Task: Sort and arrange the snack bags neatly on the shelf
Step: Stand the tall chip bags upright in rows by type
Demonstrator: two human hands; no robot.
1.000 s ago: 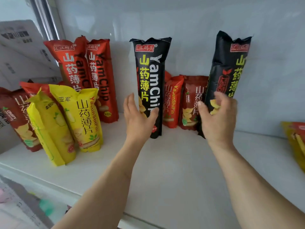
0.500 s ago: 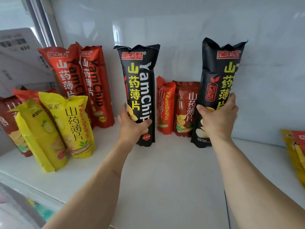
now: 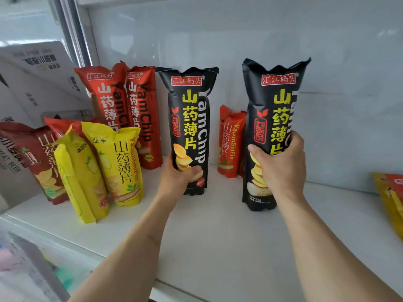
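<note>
1. Head view: our left hand (image 3: pixel 177 178) is grasping a tall black YamChip bag (image 3: pixel 189 127), upright on the white shelf (image 3: pixel 218 236).
2. Our right hand (image 3: pixel 281 168) is gripping a second black bag (image 3: pixel 275 118), upright, well apart.
3. Red bags (image 3: pixel 122 99) and yellow bags (image 3: pixel 104 168) are standing left.

We see bright, even, diffuse light; source seems upper left, though we cannot fix it. Soft faint shadows under black bags (image 3: pixel 189 131) on white shelf (image 3: pixel 218 236). Pale glare streaks on glossy back wall (image 3: pixel 283 29). Wide-angle bending at edges: frame post (image 3: pixel 72 29) leans. Lower left corner (image 3: pixel 26 269) blurred, washed out. Forearms near bottom edge slightly soft. Centre print sharp.
</note>
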